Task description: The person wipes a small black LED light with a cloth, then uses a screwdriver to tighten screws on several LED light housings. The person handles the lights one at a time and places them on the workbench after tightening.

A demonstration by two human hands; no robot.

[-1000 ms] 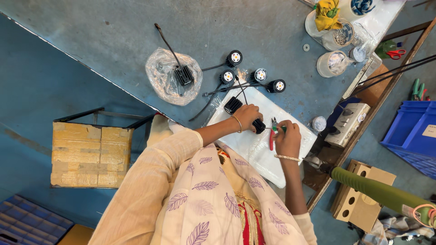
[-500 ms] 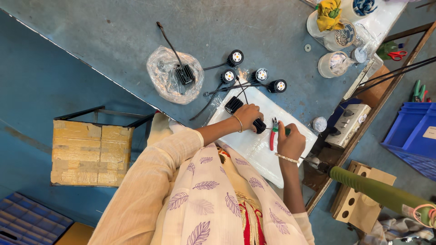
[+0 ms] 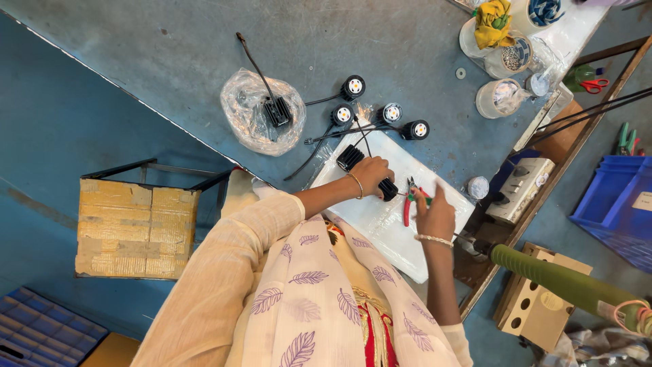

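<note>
My left hand (image 3: 370, 173) grips a small black finned lamp body (image 3: 388, 189) over a white sheet (image 3: 380, 221) on the grey table (image 3: 170, 54). My right hand (image 3: 435, 214) holds red and green handled pliers (image 3: 409, 202), their jaws pointing at the lamp body. Another black finned piece (image 3: 349, 156) lies just left of my left hand. Several small round black lamps with wires (image 3: 353, 87) lie beyond the sheet.
A clear plastic bag (image 3: 255, 119) holding a black finned part lies at the left. Jars and cups (image 3: 499, 98) stand at the far right edge. A cardboard-topped stool (image 3: 136, 228) is below the table, a blue bin (image 3: 614, 204) at right, a green tool handle (image 3: 557, 282) nearby.
My right hand with the pliers has drawn slightly back toward me. My left hand stays on the lamp body.
</note>
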